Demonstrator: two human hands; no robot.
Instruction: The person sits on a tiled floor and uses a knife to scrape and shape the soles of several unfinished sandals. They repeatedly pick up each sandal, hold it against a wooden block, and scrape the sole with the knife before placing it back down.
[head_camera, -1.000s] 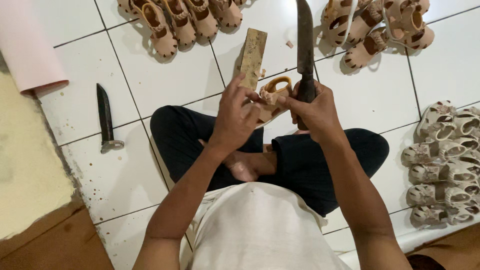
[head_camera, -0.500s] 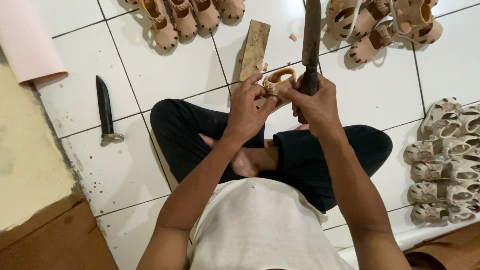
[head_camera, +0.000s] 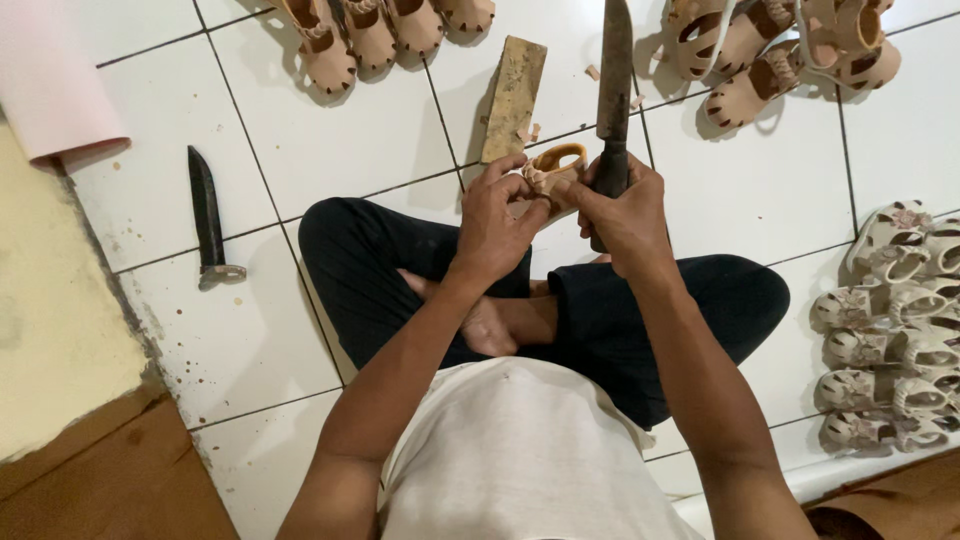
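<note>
Bright, sharp, soft shadows (slight glare)

Sandal (head_camera: 553, 172) between your hands, block (head_camera: 514, 98) beyond it, spare knife (head_camera: 207, 218) on floor to your left, sandal rows (head_camera: 890, 330) right

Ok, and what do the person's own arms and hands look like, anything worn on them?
Both forearms are bare down to the wrists; no sleeves reach into view on them. The left hand and right hand are bare too: no gloves, and no watch, bracelet or ring that I can make out. Above the arms, only a white top shows.
</note>
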